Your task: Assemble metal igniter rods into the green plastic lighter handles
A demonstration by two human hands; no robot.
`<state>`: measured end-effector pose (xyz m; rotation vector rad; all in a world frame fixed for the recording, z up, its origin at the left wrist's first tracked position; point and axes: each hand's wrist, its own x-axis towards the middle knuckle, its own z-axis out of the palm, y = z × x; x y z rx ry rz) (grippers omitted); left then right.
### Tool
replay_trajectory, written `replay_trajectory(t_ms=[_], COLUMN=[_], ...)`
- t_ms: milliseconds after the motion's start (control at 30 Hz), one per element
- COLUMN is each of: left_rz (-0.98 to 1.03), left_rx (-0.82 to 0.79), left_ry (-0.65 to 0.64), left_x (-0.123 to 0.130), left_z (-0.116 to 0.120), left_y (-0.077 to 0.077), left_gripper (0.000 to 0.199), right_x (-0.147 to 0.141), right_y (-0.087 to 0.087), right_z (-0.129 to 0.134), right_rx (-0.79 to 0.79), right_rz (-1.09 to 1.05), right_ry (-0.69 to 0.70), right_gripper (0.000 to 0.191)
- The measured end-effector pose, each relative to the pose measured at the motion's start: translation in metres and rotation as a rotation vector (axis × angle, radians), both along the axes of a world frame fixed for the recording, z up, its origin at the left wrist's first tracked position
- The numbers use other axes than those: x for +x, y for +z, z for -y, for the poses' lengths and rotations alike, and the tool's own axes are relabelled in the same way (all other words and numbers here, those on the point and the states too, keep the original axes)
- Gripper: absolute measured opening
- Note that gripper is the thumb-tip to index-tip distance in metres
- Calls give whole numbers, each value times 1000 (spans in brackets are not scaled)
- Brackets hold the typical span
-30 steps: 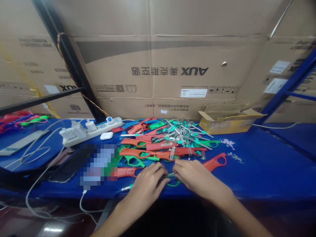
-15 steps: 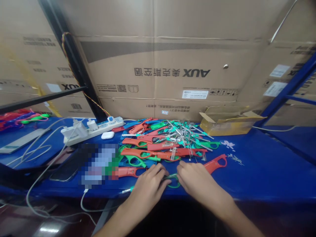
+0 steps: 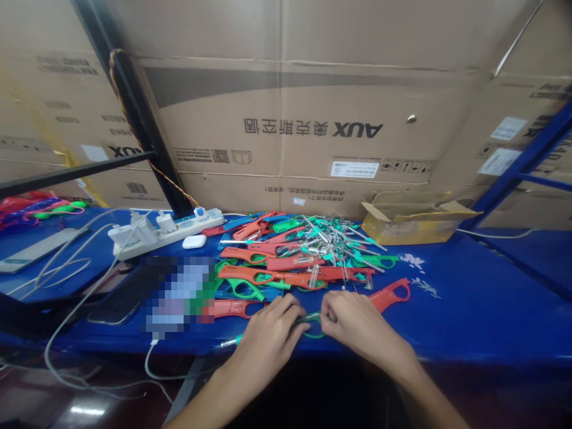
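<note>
A green plastic lighter casing (image 3: pixel 314 329) with a trigger loop lies at the blue table's front edge between my two hands. My left hand (image 3: pixel 279 322) is closed around its left part, where a metal tip (image 3: pixel 229 342) sticks out beyond the wrist. The fingers of my right hand (image 3: pixel 351 316) are curled at its right end; whatever they pinch is hidden. Just behind are red casings (image 3: pixel 254 275) in rows and a heap of metal rods with teal parts (image 3: pixel 333 241). One red casing (image 3: pixel 393 295) lies beside my right hand.
A white power strip (image 3: pixel 179 229) with plugs, an earphone case (image 3: pixel 194 242) and phones (image 3: pixel 129 292) with cables are at the left. An open carton (image 3: pixel 406 229) stands at the back right, near small white pieces (image 3: pixel 412 261).
The camera view has shifted slightly. My right fingers have curled in a little more at the green casing; my left hand keeps its grip.
</note>
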<state>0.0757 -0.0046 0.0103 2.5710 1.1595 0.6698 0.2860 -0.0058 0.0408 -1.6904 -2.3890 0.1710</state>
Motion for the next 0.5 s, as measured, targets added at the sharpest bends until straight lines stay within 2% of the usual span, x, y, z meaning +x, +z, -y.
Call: replay_trajectory(t_ms=[167,367,500], left_rz=[1,-33,-94], left_rx=[0,-14,34], left_ry=[0,-16,-33], left_x=[0,1,9], left_z=[1,0,-4], left_y=[0,7,11], left_gripper=[5,10,7], right_x=[8,14,14], right_y=[-12,-31,-37], right_z=[3,7,9], right_rx=[-12,87,114], right_rz=[-108,-354,-402], right_ry=[53,95,103], right_gripper=[10,12,13])
